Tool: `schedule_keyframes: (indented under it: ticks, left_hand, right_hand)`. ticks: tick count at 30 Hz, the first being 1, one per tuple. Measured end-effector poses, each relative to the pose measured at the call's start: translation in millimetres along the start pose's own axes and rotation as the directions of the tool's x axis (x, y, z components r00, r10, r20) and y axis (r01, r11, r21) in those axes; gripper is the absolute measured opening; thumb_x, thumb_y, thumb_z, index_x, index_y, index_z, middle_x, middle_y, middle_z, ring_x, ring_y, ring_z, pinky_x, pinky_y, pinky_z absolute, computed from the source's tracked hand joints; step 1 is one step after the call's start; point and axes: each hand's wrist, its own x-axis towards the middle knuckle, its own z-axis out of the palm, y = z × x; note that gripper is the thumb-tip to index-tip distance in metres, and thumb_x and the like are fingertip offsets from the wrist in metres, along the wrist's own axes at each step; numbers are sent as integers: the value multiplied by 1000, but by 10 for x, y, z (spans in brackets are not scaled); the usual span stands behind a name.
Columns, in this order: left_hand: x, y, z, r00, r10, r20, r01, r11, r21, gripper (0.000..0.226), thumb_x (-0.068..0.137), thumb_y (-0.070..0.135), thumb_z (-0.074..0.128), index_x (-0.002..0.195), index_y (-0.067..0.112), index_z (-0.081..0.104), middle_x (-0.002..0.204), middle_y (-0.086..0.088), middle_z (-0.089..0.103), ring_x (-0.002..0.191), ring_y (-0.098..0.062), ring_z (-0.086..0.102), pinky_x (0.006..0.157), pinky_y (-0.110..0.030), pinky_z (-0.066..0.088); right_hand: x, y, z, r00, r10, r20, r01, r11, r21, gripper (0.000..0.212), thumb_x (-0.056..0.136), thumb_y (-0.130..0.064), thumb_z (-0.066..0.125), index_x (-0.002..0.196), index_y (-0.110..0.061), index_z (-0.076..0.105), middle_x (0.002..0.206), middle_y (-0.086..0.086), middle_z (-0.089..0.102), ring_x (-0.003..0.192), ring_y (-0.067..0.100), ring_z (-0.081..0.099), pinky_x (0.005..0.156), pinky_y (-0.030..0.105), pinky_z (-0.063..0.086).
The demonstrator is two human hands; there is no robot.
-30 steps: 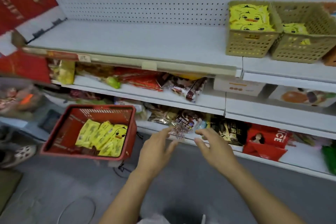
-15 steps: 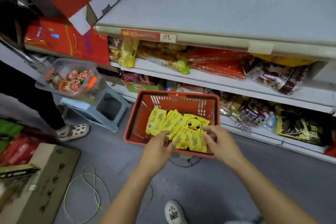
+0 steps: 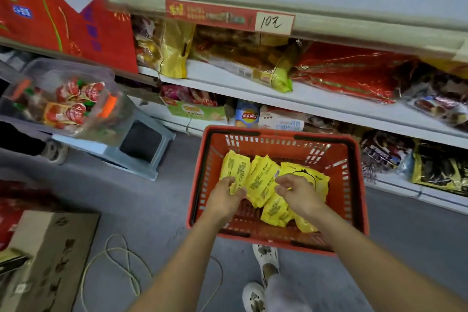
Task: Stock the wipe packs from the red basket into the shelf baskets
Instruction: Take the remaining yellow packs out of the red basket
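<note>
Wipe packs (image 3: 263, 180) are lying heaped in the red basket (image 3: 357, 197), which is standing on the floor (image 3: 152, 197) before the shelves (image 3: 329, 106). Left grip (image 3: 228, 197) is pinching the leftmost pack (image 3: 235, 164) by its near edge. Right grip (image 3: 296, 192) is curling over the duck-faced pack (image 3: 321, 182); whether it is clasping it I cannot tell.

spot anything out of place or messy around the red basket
A loose cord lies looped on the floor left of the person's shoes, a likely trip hazard. The clear bin looks perched off-centre on the grey stool. The yellow wipe packs lie jumbled in the red basket, not stacked.
</note>
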Motion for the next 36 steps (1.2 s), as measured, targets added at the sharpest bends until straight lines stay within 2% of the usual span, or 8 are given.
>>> schedule_keyframes:
  ticks: [5,9,14,17,21,28,31,36]
  left_hand:
    - [775,-55,41,998,-61,23,60,997,56,63,91,37,61,144,10,40,145,-9,43,132,-30,45,108,-41,40]
    - [1441,-388,256,994,-106,-2,105,982,158,80,81,51,61,144,6,37,141,-16,45,129,-36,46,108,-47,38]
    - [1530,-396,323,994,-104,-27,107,944,314,79,92,34,56,153,8,12,145,-19,40,133,-36,42,110,-40,33]
    - [1566,-393,370,991,-69,-118,107,929,356,73,86,44,57,146,12,30,135,-15,50,125,-33,50,104,-39,40]
    - [1598,-466,446,984,-150,-92,173,922,345,52,73,57,62,106,17,68,103,-8,70,90,-23,70,76,-30,57]
    - [1351,-351,471,990,-142,8,143,987,-79,36,95,19,56,127,9,42,115,-14,62,97,-36,64,74,-49,58]
    - [1096,-273,359,994,-103,29,107,967,-231,39,97,16,55,133,9,42,124,-8,60,96,-23,61,66,-30,58]
    - [585,15,76,980,-90,177,178,792,-583,39,85,22,70,122,16,63,108,-5,74,99,-27,70,94,-49,52]
  right_hand:
    - [760,73,271,956,278,91,-286,955,85,36,94,-27,56,127,-15,50,85,-9,39,69,12,45,68,34,43]
    - [1111,43,465,890,437,128,-448,891,75,70,97,-31,52,151,-11,13,139,15,42,114,35,56,92,52,50]
    - [1416,72,863,866,498,-39,-494,866,77,93,91,-50,52,151,-6,-3,157,16,13,137,33,33,101,42,43]
    - [1509,72,1044,823,552,-133,-554,832,31,106,86,-65,49,149,-2,-8,157,18,7,144,35,15,111,43,25]
    - [1519,168,1104,788,551,-274,-554,829,73,99,85,-48,62,148,-3,0,148,19,21,131,42,34,103,46,36]
    - [1138,468,766,810,485,-329,-247,791,559,34,88,-7,56,118,-10,39,81,1,52,79,26,54,70,32,38]
    - [751,489,526,861,486,-151,-205,602,772,47,76,-17,65,122,-20,51,113,5,57,106,29,53,86,39,39]
    - [33,333,207,953,265,145,-239,369,898,50,69,-16,61,119,-14,61,119,17,65,104,39,61,94,56,43]
